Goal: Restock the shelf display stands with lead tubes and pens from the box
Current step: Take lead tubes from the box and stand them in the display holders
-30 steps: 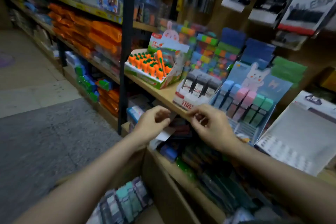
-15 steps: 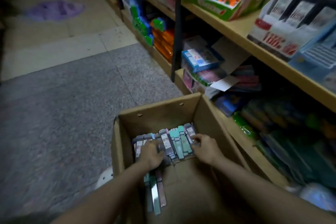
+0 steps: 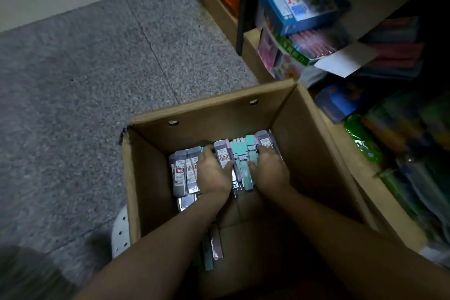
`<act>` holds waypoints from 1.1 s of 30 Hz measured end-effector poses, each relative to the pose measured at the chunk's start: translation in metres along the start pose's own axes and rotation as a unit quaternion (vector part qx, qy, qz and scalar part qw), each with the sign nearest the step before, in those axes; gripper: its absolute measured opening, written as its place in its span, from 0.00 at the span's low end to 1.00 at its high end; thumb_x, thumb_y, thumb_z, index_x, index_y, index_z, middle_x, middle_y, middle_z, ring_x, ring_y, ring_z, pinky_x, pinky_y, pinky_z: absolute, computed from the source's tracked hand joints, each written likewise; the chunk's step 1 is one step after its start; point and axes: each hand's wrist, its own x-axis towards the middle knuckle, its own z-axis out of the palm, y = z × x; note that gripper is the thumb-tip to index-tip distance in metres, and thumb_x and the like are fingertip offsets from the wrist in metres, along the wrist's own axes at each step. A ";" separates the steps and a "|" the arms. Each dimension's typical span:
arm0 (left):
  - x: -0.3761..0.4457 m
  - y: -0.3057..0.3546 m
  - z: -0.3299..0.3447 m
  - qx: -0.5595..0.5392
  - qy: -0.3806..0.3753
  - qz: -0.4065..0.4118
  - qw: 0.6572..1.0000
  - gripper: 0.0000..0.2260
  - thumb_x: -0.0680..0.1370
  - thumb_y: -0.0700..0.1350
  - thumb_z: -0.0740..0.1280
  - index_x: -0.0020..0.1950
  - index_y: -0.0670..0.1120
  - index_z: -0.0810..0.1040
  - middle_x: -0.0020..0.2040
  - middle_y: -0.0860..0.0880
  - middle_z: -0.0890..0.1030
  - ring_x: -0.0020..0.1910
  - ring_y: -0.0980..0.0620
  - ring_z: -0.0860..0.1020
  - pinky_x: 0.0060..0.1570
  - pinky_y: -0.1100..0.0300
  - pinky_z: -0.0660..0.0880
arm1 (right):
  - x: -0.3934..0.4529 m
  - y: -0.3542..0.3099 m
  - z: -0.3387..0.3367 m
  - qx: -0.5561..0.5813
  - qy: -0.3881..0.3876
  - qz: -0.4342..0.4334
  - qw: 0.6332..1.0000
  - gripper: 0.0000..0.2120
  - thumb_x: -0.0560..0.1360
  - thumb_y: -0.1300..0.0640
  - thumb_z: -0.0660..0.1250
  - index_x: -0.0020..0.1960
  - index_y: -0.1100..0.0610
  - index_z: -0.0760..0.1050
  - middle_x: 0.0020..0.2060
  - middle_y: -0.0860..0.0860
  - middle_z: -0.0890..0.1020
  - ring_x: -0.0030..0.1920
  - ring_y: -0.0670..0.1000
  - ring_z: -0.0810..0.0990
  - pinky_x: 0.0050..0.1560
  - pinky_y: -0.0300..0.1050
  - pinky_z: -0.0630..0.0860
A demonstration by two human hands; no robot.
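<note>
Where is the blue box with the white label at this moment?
In the head view, the blue box sits upper right on the lower shelf, atop a stack of packets, just right of the dark shelf post and beyond the cardboard box.

An open brown cardboard box (image 3: 302, 134) was seen standing on the floor just beside the lower shelf, its flaps raised. Inside, flat lead tubes (image 3: 180, 173) in grey, teal and pink were packed side by side against the far wall, labels upward, while a few loose ones (image 3: 216, 243) lay nearer the front.
</note>
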 end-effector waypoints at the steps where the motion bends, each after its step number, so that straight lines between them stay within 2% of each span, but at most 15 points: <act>1: 0.001 0.001 0.002 0.002 0.004 -0.005 1.000 0.23 0.72 0.48 0.75 0.63 0.45 0.72 0.57 0.46 0.78 0.58 0.46 0.75 0.54 0.52 0.72 | 0.003 -0.002 0.002 -0.010 0.004 0.005 1.000 0.21 0.78 0.49 0.65 0.67 0.58 0.71 0.61 0.56 0.77 0.61 0.55 0.76 0.59 0.47 0.73; 6: 0.001 0.002 0.005 -0.018 0.003 -0.006 1.000 0.18 0.72 0.45 0.74 0.60 0.44 0.75 0.53 0.46 0.79 0.54 0.46 0.77 0.52 0.52 0.73 | 0.009 -0.006 0.001 0.001 0.001 0.047 0.999 0.18 0.76 0.52 0.70 0.63 0.57 0.76 0.58 0.55 0.80 0.59 0.55 0.79 0.56 0.46 0.76; 10: -0.004 0.001 -0.001 -0.028 -0.024 -0.023 0.999 0.09 0.74 0.45 0.72 0.48 0.43 0.76 0.43 0.47 0.79 0.46 0.44 0.78 0.41 0.57 0.68 | 0.003 -0.004 0.002 0.035 -0.010 0.055 0.998 0.14 0.74 0.55 0.72 0.58 0.57 0.76 0.56 0.55 0.79 0.56 0.55 0.79 0.54 0.45 0.76; 12: -0.010 0.002 -0.009 -0.036 -0.048 -0.022 0.998 0.08 0.75 0.44 0.71 0.45 0.46 0.72 0.39 0.49 0.76 0.44 0.45 0.77 0.38 0.59 0.65 | -0.001 -0.007 0.003 0.042 -0.006 0.058 0.997 0.15 0.74 0.57 0.72 0.59 0.57 0.75 0.57 0.55 0.78 0.57 0.55 0.79 0.55 0.46 0.75; 15: -0.018 -0.001 -0.028 -0.036 -0.072 -0.008 0.997 0.08 0.75 0.44 0.71 0.45 0.47 0.71 0.39 0.50 0.75 0.42 0.48 0.74 0.41 0.59 0.67 | -0.006 -0.014 0.004 0.049 -0.013 0.057 0.997 0.19 0.74 0.60 0.70 0.63 0.57 0.71 0.58 0.56 0.79 0.59 0.56 0.78 0.56 0.47 0.75; 18: -0.020 -0.003 -0.051 -0.026 -0.114 0.007 0.993 0.10 0.75 0.44 0.71 0.42 0.48 0.70 0.36 0.51 0.73 0.38 0.51 0.71 0.39 0.59 0.65 | -0.017 -0.014 0.006 0.028 -0.049 0.062 0.996 0.15 0.76 0.60 0.68 0.61 0.58 0.73 0.58 0.57 0.80 0.59 0.56 0.79 0.56 0.46 0.76; 20: -0.020 0.000 -0.068 -0.035 -0.157 0.021 0.987 0.15 0.75 0.42 0.71 0.38 0.48 0.65 0.34 0.49 0.69 0.36 0.50 0.68 0.39 0.57 0.63 | -0.028 -0.012 0.003 0.044 -0.050 0.073 0.995 0.11 0.76 0.61 0.68 0.58 0.58 0.76 0.56 0.56 0.80 0.57 0.55 0.79 0.54 0.43 0.76; 23: -0.021 0.010 -0.090 -0.028 -0.212 0.062 0.975 0.11 0.75 0.38 0.71 0.42 0.43 0.68 0.41 0.40 0.76 0.43 0.47 0.75 0.49 0.52 0.73 | -0.040 -0.011 -0.018 0.128 -0.041 0.109 0.985 0.05 0.74 0.62 0.70 0.49 0.56 0.79 0.51 0.56 0.82 0.54 0.55 0.80 0.52 0.41 0.75; 24: -0.024 0.015 -0.097 -0.022 -0.225 0.080 0.971 0.10 0.76 0.37 0.70 0.45 0.42 0.69 0.42 0.41 0.76 0.42 0.48 0.75 0.48 0.55 0.73 | -0.042 -0.011 -0.030 0.165 -0.039 0.118 0.978 0.05 0.73 0.62 0.71 0.45 0.54 0.77 0.50 0.55 0.83 0.53 0.54 0.80 0.53 0.42 0.75; 26: -0.030 0.032 -0.112 -0.026 -0.253 0.116 0.960 0.09 0.76 0.35 0.70 0.46 0.41 0.69 0.39 0.45 0.75 0.36 0.54 0.74 0.37 0.68 0.72 | -0.048 -0.012 -0.058 0.236 -0.038 0.117 0.964 0.09 0.72 0.61 0.72 0.40 0.52 0.73 0.43 0.51 0.82 0.51 0.52 0.81 0.54 0.42 0.75; 27: -0.034 0.044 -0.120 -0.034 -0.272 0.130 0.953 0.09 0.76 0.35 0.69 0.47 0.42 0.69 0.41 0.45 0.77 0.36 0.56 0.75 0.34 0.71 0.72 | -0.052 -0.013 -0.075 0.258 -0.033 0.105 0.960 0.10 0.71 0.62 0.72 0.38 0.51 0.72 0.39 0.48 0.81 0.48 0.51 0.80 0.52 0.42 0.75; 28: -0.039 0.057 -0.127 -0.043 -0.292 0.142 0.945 0.09 0.76 0.34 0.68 0.48 0.42 0.69 0.44 0.42 0.80 0.39 0.53 0.79 0.36 0.70 0.74 | -0.056 -0.014 -0.094 0.274 -0.023 0.089 0.957 0.12 0.71 0.62 0.73 0.38 0.51 0.71 0.35 0.46 0.78 0.45 0.50 0.80 0.49 0.40 0.75; 30: -0.048 0.089 -0.143 -0.052 -0.320 0.172 0.930 0.08 0.78 0.34 0.66 0.52 0.42 0.69 0.49 0.38 0.81 0.46 0.45 0.82 0.43 0.60 0.78 | -0.066 -0.017 -0.137 0.298 0.003 0.057 0.953 0.13 0.71 0.64 0.73 0.39 0.52 0.71 0.30 0.45 0.75 0.40 0.48 0.76 0.43 0.38 0.72; 31: -0.053 0.108 -0.150 -0.063 -0.329 0.194 0.922 0.08 0.78 0.33 0.65 0.54 0.41 0.68 0.48 0.38 0.81 0.45 0.44 0.82 0.43 0.57 0.78 | -0.073 -0.018 -0.162 0.307 0.015 0.037 0.951 0.13 0.71 0.65 0.72 0.39 0.52 0.70 0.30 0.46 0.73 0.39 0.47 0.74 0.42 0.38 0.70; 33: -0.065 0.150 -0.164 -0.112 -0.346 0.241 0.900 0.07 0.80 0.31 0.60 0.56 0.39 0.66 0.42 0.41 0.79 0.38 0.47 0.79 0.39 0.59 0.77 | -0.092 -0.018 -0.211 0.323 0.043 -0.003 0.945 0.13 0.72 0.66 0.72 0.39 0.54 0.70 0.30 0.48 0.72 0.37 0.46 0.71 0.42 0.37 0.70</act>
